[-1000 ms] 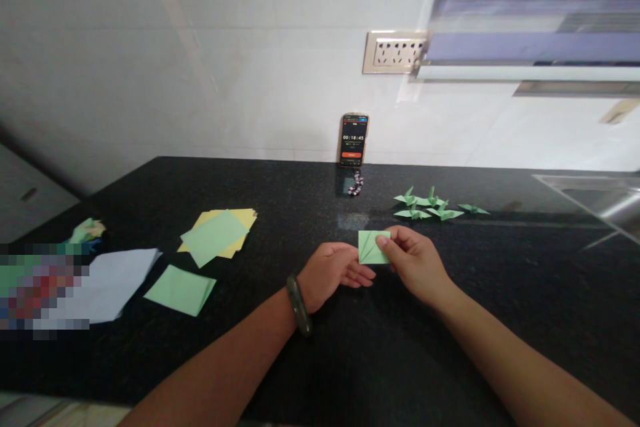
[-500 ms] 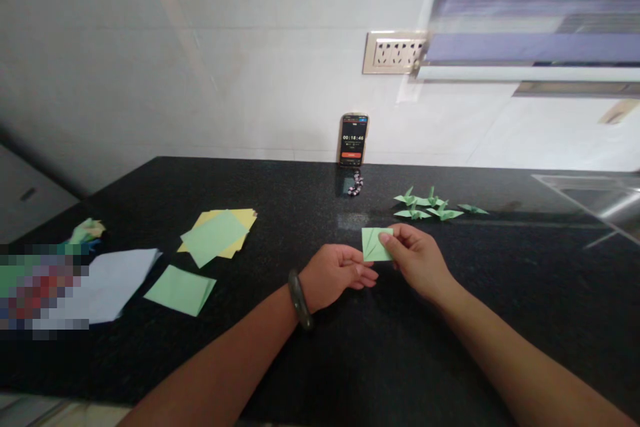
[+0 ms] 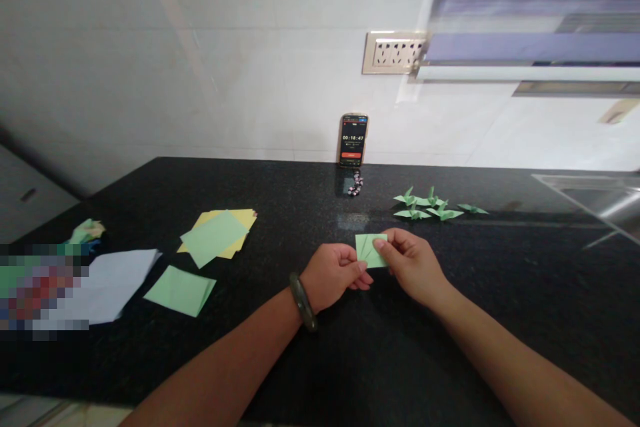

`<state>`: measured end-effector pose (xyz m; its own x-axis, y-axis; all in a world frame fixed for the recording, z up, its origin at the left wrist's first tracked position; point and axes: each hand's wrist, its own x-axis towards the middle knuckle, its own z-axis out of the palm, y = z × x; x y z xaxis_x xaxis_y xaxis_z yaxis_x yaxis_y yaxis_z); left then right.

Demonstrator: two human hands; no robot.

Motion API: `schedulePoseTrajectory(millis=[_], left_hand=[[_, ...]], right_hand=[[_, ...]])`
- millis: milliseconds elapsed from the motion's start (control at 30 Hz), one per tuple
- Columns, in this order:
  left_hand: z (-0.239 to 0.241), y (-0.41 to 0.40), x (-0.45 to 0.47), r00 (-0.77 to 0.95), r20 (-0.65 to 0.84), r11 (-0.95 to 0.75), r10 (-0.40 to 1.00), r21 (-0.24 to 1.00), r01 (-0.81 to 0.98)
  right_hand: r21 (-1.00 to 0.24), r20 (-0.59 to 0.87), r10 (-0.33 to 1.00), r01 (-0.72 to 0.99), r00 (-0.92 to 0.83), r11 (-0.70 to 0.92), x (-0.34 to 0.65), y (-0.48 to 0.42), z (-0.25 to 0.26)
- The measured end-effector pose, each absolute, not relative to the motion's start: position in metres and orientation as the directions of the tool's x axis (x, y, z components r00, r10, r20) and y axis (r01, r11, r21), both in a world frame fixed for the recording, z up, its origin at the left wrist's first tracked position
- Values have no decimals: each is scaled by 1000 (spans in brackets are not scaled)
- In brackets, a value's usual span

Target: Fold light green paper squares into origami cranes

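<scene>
A small square of folded light-green paper, marked with slanting crease lines, is held just above the dark countertop. My right hand pinches its right side, thumb on the front face and fingers behind. At the lower left corner, my left hand grips the same paper between thumb and fingers; a dark bangle circles that wrist. Behind my right hand lie several folded green paper cranes, with a slim green folded piece at their right end.
To the left lie a green sheet on yellow sheets, a folded green paper, white paper and crumpled colored paper. A phone showing a timer leans on the wall, a beaded strand before it. A sink is at right.
My right hand has brought the folded paper slightly left and down. My left fingers, loosely extended below it before, have closed on its lower left corner.
</scene>
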<state>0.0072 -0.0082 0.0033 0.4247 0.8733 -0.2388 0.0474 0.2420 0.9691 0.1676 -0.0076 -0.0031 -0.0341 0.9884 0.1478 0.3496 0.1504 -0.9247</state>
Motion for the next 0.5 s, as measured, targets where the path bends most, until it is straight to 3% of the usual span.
schedulePoseTrajectory(millis=[167, 500], left_hand=[[4, -8, 7, 467, -258, 288, 846, 958, 7], [2, -9, 9, 387, -181, 163, 904, 983, 78]], right_hand=[[-911, 181, 983, 374, -20, 175, 170, -6, -3], [-889, 197, 975, 401, -107, 223, 162, -16, -6]])
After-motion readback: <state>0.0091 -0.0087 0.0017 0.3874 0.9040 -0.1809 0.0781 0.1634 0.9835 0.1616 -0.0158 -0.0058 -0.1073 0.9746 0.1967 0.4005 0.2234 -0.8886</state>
